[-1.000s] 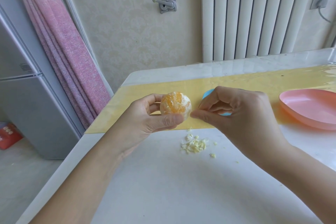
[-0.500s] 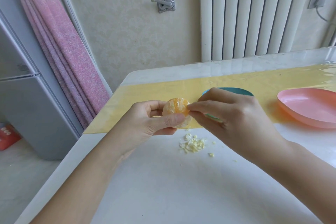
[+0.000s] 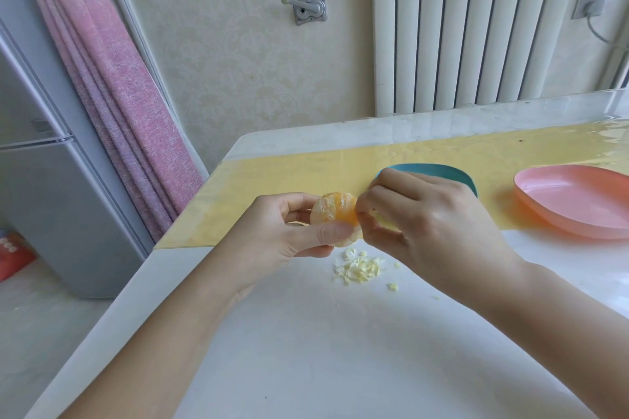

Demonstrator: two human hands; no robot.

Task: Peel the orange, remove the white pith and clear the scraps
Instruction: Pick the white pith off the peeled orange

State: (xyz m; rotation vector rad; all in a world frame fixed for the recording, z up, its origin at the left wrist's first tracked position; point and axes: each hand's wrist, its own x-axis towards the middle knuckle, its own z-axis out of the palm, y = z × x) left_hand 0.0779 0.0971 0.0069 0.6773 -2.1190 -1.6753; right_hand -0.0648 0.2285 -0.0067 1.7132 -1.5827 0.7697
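- The right hand (image 3: 432, 224) had swung round since half a second before. Then its fingertips lay on top of the orange (image 3: 335, 213); now its grip pinched at the fruit's right side, thumb and forefinger pressed together.
- The left hand (image 3: 289, 231) had kept its place. Its grip curled round the orange, thumb across the front and fingers behind, holding it in the air over the near edge of the yellow mat (image 3: 289, 180).
- The orange had turned slightly in that hold, showing a paler, pith-veiled face on the left.
- The pith scraps (image 3: 357, 269) lay unmoved in a small heap on the desk (image 3: 306, 350), just below both hands.
- The grey fridge (image 3: 51, 180) was cut off by the left edge, and the pink dish (image 3: 578, 201) by the right edge.
- The teal dish (image 3: 432, 169) was mostly hidden behind the right hand, with only its far rim showing.
- The left thumb covered the orange's lower front.
- Whatever sat inside the right-hand pinch was too small to make out.
- The desk was white and glossy, and the mat ran across its far half with both dishes on it.
- Behind stood a white radiator (image 3: 476, 27), a pink curtain (image 3: 119, 78), pale patterned wall, a wall socket (image 3: 589, 3) with a cord, and a small metal crank bracket (image 3: 308, 10).
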